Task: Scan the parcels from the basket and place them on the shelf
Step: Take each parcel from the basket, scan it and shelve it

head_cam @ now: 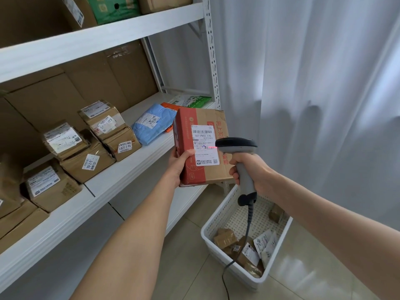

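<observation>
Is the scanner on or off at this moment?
On. The scanner casts a red line across the label of the parcel it points at.

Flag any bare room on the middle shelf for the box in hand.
Bare strip along the middle shelf's front edge, bordered by the stacked brown boxes and blue mailer. Smaller bare patch behind the mailer, before the tall back cartons. Crowded: left end with boxes, right corner with orange bag and green-white bag.
</observation>
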{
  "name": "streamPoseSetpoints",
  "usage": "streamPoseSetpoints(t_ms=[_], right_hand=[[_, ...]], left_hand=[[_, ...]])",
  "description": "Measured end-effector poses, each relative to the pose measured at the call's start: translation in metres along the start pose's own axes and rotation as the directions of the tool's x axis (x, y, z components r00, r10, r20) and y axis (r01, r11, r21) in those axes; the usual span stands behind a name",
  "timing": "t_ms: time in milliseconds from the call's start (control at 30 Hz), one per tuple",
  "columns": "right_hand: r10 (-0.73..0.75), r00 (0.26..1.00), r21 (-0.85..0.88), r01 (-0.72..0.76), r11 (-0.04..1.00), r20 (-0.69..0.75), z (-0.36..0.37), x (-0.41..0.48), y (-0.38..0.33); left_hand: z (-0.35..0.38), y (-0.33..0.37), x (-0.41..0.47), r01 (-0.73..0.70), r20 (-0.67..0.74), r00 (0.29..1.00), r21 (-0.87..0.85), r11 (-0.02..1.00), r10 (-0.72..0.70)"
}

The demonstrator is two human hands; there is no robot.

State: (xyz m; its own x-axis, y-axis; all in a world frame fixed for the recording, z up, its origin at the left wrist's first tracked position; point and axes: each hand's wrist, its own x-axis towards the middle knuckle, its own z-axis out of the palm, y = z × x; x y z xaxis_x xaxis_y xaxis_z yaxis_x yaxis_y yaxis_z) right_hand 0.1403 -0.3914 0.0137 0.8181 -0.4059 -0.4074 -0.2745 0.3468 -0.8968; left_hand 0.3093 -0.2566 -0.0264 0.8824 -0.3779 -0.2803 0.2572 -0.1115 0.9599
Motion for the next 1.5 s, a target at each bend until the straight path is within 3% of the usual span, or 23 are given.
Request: streamPoseSetpoints(t_ms=[1500], right_hand=[[-0.002, 1.0, -0.054, 0.003, 0.999, 0.005, -0.001, -0.021, -0.007]], left_hand=[[-0.001, 0.003, -0.014, -0.002, 0.004, 1.0, 0.024, 1.0, 0.002]])
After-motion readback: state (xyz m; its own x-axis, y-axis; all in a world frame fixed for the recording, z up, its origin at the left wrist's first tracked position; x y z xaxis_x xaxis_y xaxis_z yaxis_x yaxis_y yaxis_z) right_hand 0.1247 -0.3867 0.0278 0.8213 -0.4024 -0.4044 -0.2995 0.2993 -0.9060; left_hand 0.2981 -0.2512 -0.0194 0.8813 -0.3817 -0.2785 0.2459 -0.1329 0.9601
